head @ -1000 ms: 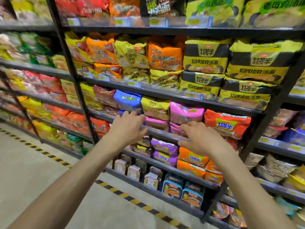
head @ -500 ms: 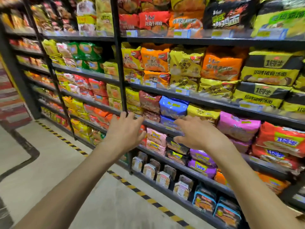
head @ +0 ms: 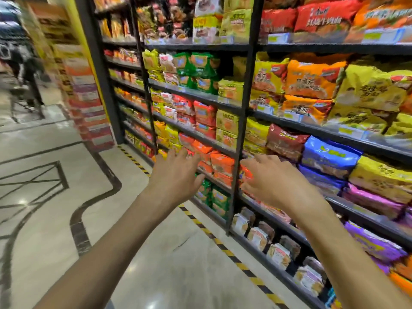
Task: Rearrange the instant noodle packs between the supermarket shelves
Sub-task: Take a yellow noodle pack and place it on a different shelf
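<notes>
Black metal shelves (head: pixel 240 108) run along my right, packed with instant noodle packs. Orange packs (head: pixel 220 162) lie on the shelf just beyond my fingers, with a dark red pack (head: pixel 285 141), a blue pack (head: pixel 327 155) and yellow packs (head: pixel 379 175) further right. My left hand (head: pixel 176 175) is stretched out in front of the orange packs, fingers spread, holding nothing. My right hand (head: pixel 272 179) reaches out beside it, fingers straight and empty, in front of the upright post. I cannot tell whether either hand touches a pack.
A yellow-and-black striped line (head: pixel 200 226) marks the floor along the shelf base. Small boxed items (head: pixel 258 237) fill the lowest shelf. A stack of cartons (head: pixel 89 112) stands at the aisle's end. A person (head: pixel 26 72) stands far left on the tiled floor.
My view has swung left along the aisle, so the blue and pink packs now lie to the right. Both hands stay stretched out and empty, now before the orange packs.
</notes>
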The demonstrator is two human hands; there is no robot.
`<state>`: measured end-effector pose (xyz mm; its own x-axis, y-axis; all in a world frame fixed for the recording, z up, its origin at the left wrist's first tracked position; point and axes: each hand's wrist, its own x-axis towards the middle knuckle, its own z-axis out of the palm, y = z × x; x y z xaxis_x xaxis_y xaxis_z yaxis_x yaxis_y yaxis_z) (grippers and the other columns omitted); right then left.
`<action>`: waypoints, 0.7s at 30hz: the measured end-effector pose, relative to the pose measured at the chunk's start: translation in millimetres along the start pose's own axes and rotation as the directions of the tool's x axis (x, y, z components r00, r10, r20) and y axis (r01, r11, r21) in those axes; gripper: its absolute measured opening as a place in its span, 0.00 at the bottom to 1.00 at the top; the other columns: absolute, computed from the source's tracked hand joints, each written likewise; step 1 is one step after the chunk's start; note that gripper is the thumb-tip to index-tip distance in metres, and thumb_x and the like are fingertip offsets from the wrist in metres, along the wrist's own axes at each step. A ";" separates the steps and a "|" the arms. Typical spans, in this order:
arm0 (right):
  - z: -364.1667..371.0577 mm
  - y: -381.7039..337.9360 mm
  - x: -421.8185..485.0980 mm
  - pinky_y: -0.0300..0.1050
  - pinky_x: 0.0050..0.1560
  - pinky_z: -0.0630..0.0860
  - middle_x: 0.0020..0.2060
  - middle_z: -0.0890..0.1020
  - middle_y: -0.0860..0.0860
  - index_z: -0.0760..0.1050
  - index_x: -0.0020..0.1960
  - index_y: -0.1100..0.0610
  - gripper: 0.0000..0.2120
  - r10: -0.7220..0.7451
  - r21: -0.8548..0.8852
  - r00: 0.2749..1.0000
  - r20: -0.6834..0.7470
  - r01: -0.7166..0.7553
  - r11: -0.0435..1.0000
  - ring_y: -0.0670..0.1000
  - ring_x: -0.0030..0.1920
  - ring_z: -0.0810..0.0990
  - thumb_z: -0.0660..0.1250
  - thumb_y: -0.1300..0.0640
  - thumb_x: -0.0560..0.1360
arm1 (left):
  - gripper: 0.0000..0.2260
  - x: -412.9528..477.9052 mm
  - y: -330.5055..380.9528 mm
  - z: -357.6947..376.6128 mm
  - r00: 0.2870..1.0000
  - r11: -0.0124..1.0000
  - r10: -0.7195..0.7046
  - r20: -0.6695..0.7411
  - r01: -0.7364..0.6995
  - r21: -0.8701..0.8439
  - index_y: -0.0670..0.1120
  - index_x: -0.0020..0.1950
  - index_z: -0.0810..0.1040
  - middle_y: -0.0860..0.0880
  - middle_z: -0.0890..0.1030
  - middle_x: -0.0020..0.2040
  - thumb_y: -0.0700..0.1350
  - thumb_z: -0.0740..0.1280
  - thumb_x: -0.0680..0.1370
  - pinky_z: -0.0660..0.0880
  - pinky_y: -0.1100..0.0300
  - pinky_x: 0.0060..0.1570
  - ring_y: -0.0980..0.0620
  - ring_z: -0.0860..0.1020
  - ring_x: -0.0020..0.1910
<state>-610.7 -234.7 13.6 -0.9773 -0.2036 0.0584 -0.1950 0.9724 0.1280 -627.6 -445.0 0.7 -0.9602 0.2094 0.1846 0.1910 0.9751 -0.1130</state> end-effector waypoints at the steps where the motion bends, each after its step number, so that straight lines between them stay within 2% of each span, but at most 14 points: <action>1: 0.9 -9.3 10.2 0.58 0.66 0.70 0.73 0.68 0.55 0.58 0.78 0.49 0.29 -0.015 -0.001 1.000 0.006 0.015 1.000 0.60 0.73 0.65 0.59 0.41 0.81 | 0.25 2.4 -11.6 2.6 1.000 1.000 -0.020 0.010 0.020 0.008 0.53 0.77 0.64 0.45 0.70 0.74 0.61 0.57 0.83 0.69 0.41 0.69 0.40 0.67 0.74; 3: 2.3 -26.0 31.2 0.57 0.65 0.70 0.72 0.68 0.55 0.58 0.78 0.50 0.30 -0.046 0.003 0.999 0.018 0.046 0.999 0.60 0.72 0.66 0.60 0.40 0.81 | 0.24 8.5 -32.9 9.3 0.998 0.999 -0.051 0.028 0.050 0.020 0.52 0.77 0.65 0.45 0.72 0.73 0.60 0.58 0.83 0.69 0.42 0.68 0.41 0.68 0.73; 9: 10.3 -61.8 101.2 0.56 0.63 0.73 0.68 0.72 0.55 0.65 0.75 0.51 0.27 -0.114 0.004 0.992 0.044 0.114 0.993 0.59 0.67 0.70 0.61 0.41 0.81 | 0.23 47.2 -90.9 33.4 0.989 0.994 -0.108 0.101 0.107 0.010 0.54 0.75 0.67 0.46 0.72 0.73 0.62 0.57 0.82 0.70 0.41 0.67 0.41 0.68 0.72; 15: 4.4 -78.6 192.5 0.56 0.64 0.72 0.70 0.71 0.55 0.64 0.75 0.51 0.25 -0.084 -0.021 0.994 0.071 0.085 0.996 0.59 0.69 0.69 0.59 0.42 0.81 | 0.26 128.8 -134.1 50.5 0.993 0.997 -0.074 0.093 0.073 0.020 0.52 0.77 0.65 0.44 0.73 0.71 0.62 0.58 0.82 0.71 0.42 0.66 0.40 0.70 0.71; 21: -6.5 -94.7 296.7 0.55 0.63 0.73 0.70 0.71 0.54 0.62 0.76 0.50 0.25 -0.035 -0.008 0.998 0.058 0.036 0.999 0.59 0.69 0.70 0.58 0.45 0.82 | 0.25 226.0 -187.8 62.1 0.995 0.999 -0.030 0.090 0.032 -0.022 0.52 0.78 0.64 0.44 0.70 0.75 0.59 0.59 0.83 0.69 0.40 0.68 0.39 0.67 0.74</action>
<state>-881.7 -387.9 25.3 -0.9729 -0.2311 -0.0032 -0.2294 0.9636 0.1376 -893.1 -585.3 3.0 -0.9800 0.1726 0.0991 0.1644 0.9827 -0.0855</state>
